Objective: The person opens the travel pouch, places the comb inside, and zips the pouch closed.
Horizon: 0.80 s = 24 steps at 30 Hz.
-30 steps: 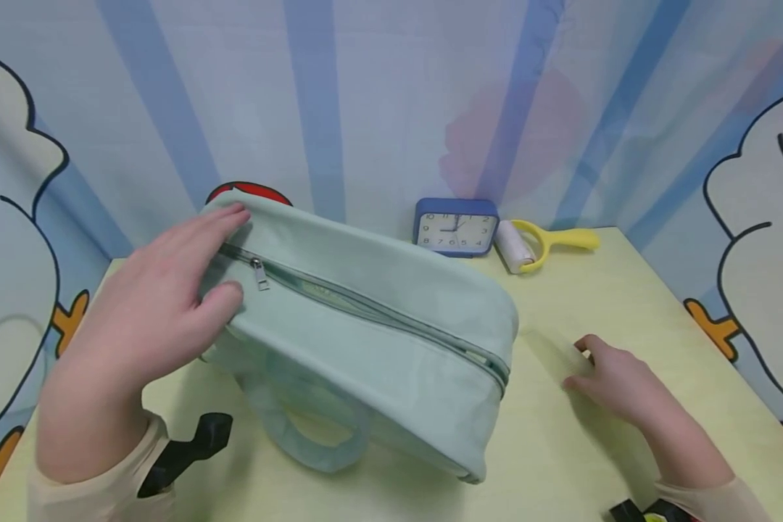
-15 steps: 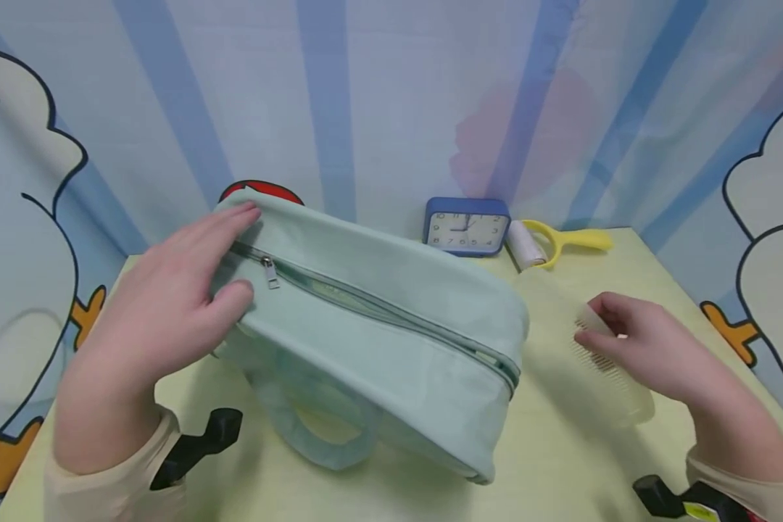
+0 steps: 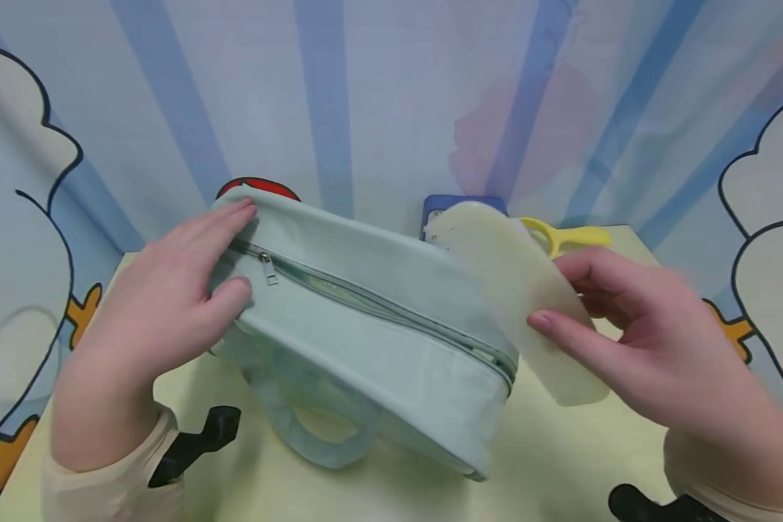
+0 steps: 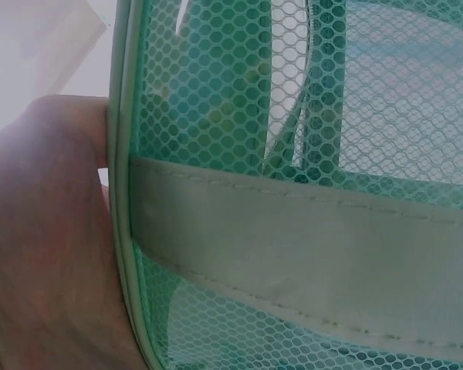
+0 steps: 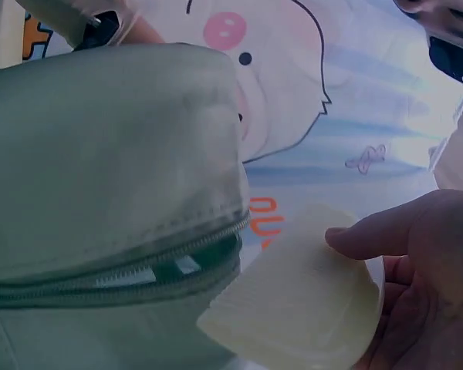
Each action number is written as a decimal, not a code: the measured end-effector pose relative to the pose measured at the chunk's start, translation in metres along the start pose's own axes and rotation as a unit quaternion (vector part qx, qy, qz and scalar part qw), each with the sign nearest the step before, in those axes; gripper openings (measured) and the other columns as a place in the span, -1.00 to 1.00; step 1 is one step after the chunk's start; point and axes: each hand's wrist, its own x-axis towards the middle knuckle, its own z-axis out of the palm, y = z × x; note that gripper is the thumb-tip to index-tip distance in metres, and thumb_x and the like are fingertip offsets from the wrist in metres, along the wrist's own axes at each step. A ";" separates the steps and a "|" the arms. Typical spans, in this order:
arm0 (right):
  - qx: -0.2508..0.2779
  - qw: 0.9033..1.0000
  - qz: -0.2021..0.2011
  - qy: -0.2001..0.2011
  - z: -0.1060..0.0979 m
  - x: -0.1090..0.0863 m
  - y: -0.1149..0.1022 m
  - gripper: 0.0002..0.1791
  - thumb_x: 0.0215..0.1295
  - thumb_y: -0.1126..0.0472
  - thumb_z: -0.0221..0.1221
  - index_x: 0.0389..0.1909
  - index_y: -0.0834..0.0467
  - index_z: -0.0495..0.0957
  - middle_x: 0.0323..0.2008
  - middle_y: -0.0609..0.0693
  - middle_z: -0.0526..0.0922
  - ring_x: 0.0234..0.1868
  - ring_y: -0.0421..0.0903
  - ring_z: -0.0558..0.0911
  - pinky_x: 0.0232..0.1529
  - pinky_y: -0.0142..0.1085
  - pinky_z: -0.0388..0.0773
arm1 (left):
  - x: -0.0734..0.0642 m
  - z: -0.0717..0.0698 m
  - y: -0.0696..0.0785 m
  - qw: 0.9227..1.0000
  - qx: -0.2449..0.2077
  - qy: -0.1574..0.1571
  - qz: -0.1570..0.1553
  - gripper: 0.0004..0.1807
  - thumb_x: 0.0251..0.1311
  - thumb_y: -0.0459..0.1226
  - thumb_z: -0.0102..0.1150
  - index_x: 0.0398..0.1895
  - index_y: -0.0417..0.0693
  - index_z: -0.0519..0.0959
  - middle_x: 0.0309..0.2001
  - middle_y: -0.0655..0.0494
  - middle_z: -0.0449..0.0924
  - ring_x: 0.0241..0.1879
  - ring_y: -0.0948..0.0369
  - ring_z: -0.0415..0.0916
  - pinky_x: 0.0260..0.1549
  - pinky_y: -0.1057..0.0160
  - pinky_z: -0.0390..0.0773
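From my end: R hand [image 3: 620,326] has the comb [image 3: 525,283] pinched btwn thumb and fingers, held over the bag's R end, right of centre in the head view; can't tell if it touches the fabric there. L hand [image 3: 163,290] holds the bag [image 3: 372,344] by its end at centre-left, thumb and fingers over the top corner. Bag sits at an angle mid-frame on the worktop [image 3: 339,500], its handle [image 3: 326,455] hanging toward the lower edge. Zip [image 3: 391,313] is undone, pull [image 3: 270,270] at the L end, but the lips lie close w/ only a slim gap. That's my main worry: comb looks broad vs. that slit, so pushing it in flat could jam it, or catch its ridged edge on the zip. Grip's the 2nd risk: comb looks smooth, & a bump on the bag could twist it out of a thumb pinch. 3rd: if the L hand eases off, I'd guess the soft bag sags or skids & the gap shuts further. Clock [image 3: 463,201] and yellow tool [image 3: 583,235] sit upper right, part hidden behind the comb in this view; prob. clear, but depth's hard to judge, so a wide swing that way might knock them.
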 end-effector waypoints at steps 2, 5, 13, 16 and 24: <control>0.007 0.999 -0.041 -0.027 0.008 0.010 -0.002 -0.62 0.28 0.37 0.36 0.04 -0.05 0.63 -0.19 -0.22 0.67 -0.33 -0.29 0.65 -0.27 -0.44 0.64 | 0.000 0.001 0.000 1.000 0.002 0.003 0.004 -0.23 0.26 -0.19 -0.10 0.62 0.08 0.22 0.61 0.08 0.17 0.58 -0.04 0.15 0.33 -0.23 0.29; -0.020 0.996 -0.063 -0.062 0.022 0.027 -0.014 -0.72 0.37 0.23 0.31 0.01 -0.16 0.60 -0.22 -0.34 0.63 -0.33 -0.39 0.59 -0.32 -0.44 0.60 | 0.000 0.002 0.001 1.000 0.003 0.005 0.008 -0.23 0.26 -0.19 -0.11 0.62 0.06 0.22 0.62 0.09 0.16 0.59 -0.02 0.14 0.34 -0.23 0.28; -0.157 0.979 -0.036 -0.126 0.065 0.056 -0.037 -0.83 0.31 0.20 0.35 -0.16 0.02 0.57 -0.47 -0.23 0.48 -0.48 -0.26 0.40 -0.43 -0.35 0.41 | 0.002 0.001 0.002 1.000 0.005 -0.003 0.005 -0.21 0.25 -0.19 -0.12 0.64 0.08 0.19 0.63 0.08 0.14 0.59 -0.04 0.13 0.32 -0.23 0.29; -0.171 0.972 -0.031 -0.158 0.073 0.064 -0.033 -0.84 0.30 0.22 0.34 -0.22 0.07 0.54 -0.53 -0.18 0.40 -0.48 -0.22 0.38 -0.41 -0.33 0.39 | 0.002 0.001 0.003 1.000 0.005 -0.004 0.006 -0.19 0.24 -0.19 -0.13 0.65 0.09 0.17 0.63 0.08 0.13 0.59 -0.04 0.13 0.33 -0.23 0.29; -0.179 0.964 -0.028 -0.195 0.081 0.078 -0.030 -0.83 0.32 0.24 0.26 -0.37 0.03 0.44 -0.61 -0.17 0.31 -0.52 -0.20 0.36 -0.40 -0.30 0.38 | 0.002 0.000 0.001 1.000 0.003 -0.008 -0.002 -0.18 0.23 -0.19 -0.14 0.66 0.12 0.15 0.63 0.08 0.13 0.58 -0.06 0.13 0.34 -0.26 0.26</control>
